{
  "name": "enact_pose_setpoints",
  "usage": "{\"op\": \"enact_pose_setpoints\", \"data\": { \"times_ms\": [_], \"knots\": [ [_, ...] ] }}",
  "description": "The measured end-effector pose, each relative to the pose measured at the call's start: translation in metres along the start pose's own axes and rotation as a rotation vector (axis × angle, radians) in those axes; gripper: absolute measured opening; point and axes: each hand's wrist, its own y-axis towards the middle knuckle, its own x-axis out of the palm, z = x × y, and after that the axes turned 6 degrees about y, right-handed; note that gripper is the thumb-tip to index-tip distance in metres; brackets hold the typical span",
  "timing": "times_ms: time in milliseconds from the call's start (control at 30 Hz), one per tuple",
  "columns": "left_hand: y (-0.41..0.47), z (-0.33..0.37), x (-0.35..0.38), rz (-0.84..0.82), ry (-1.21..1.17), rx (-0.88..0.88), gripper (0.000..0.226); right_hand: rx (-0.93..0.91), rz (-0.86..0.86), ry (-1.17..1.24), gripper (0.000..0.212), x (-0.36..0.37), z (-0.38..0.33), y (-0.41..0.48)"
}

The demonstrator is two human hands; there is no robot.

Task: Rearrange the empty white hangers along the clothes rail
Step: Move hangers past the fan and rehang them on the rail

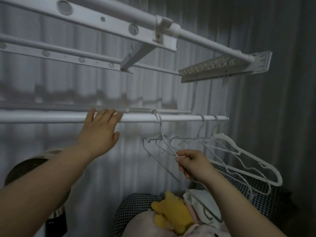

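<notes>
A white clothes rail (179, 118) runs level across the middle of the view. My left hand (99, 130) reaches up to it, its straight fingers resting on the rail left of the hangers. Several empty white hangers hang toward the rail's right end. The leftmost hanger (159, 132) hooks on near the middle, and my right hand (193, 165) pinches its lower wire arm. Two thin wire hangers (220, 151) and a thicker plastic one (251, 163) hang further right, tilted toward the right.
An overhead white drying rack (119, 23) with bars and a patterned end piece (213, 65) hangs above. Grey curtains fill the background. Below lie a yellow plush toy (172, 212), a checked cushion (135, 207), white cloth, another hanger and a round dark appliance (25, 168) at left.
</notes>
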Motion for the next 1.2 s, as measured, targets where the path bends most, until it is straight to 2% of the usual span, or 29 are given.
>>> {"op": "enact_pose_setpoints", "data": {
  "times_ms": [100,200,467,533,667,1033,1200],
  "knots": [
    [0.010,0.020,0.004,0.058,-0.005,0.015,0.057,-0.014,0.012,0.046,0.012,-0.013,-0.001,0.009],
    [0.014,0.024,0.009,0.125,0.049,0.026,0.052,-0.017,0.054,0.097,0.020,-0.027,-0.002,0.018],
    [0.017,0.031,0.015,0.097,0.010,-0.027,0.055,0.046,0.081,0.043,0.030,-0.057,0.018,0.022],
    [0.015,0.032,0.016,0.087,0.000,-0.035,0.052,0.059,0.093,0.042,0.029,-0.061,0.023,0.024],
    [0.015,0.032,0.015,0.060,0.005,-0.043,0.062,0.073,0.105,0.054,0.028,-0.064,0.031,0.027],
    [0.010,0.028,0.013,0.056,-0.010,-0.061,0.053,0.065,0.108,0.044,0.024,-0.066,0.034,0.030],
    [0.008,0.026,0.010,0.020,-0.004,-0.078,0.060,0.057,0.091,0.042,0.024,-0.060,0.033,0.027]
  ]
}}
